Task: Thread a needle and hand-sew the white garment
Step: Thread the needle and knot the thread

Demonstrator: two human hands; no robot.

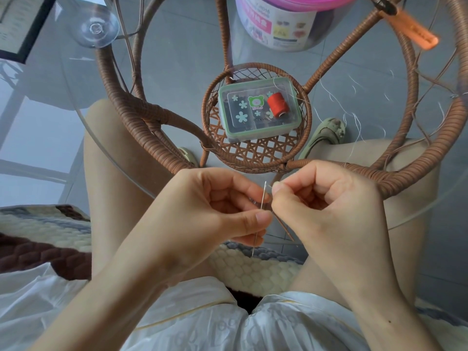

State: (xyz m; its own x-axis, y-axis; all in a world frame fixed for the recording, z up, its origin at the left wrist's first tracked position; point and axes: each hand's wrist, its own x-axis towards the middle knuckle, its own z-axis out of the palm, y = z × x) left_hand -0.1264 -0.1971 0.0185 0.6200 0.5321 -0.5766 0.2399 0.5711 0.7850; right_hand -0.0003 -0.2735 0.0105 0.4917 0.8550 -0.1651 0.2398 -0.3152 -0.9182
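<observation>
Needle (pixel 264 191): held nearly upright, just above the person's lap. The eye end points up and the tip points down, clear of the fingers below.

Left hand (pixel 202 209): the thumb and forefinger pinch the needle at mid-shaft. The other fingers curl in behind it.

Right hand (pixel 329 206): the thumb and forefinger are closed on the end of a fine white thread (pixel 270 185), just beside the needle's eye. It is too small to tell whether the thread has entered the eye.

Hand position: the two hands are brought close together, with their fingertips almost touching around the needle.

White garment (pixel 202 323): it lies bunched across the lap, below both forearms. Neither hand touches it.

Seat: a quilted cushion (pixel 38 231) in cream, grey and brown is under the person.

Table: the hands sit at the near edge of a round glass tabletop (pixel 177 59) on a brown wicker frame. A small wicker shelf (pixel 255 154) shows through the glass. It carries a clear sewing box (pixel 253 134) with a green rim. A red spool (pixel 276 103) lies on the box lid.

Far side of the glass: a tub with a pink lid (pixel 291 21), an orange clip (pixel 417 31) and the foot of a clear glass (pixel 97 29). Loose white thread ends lie scattered on the right of the glass.
</observation>
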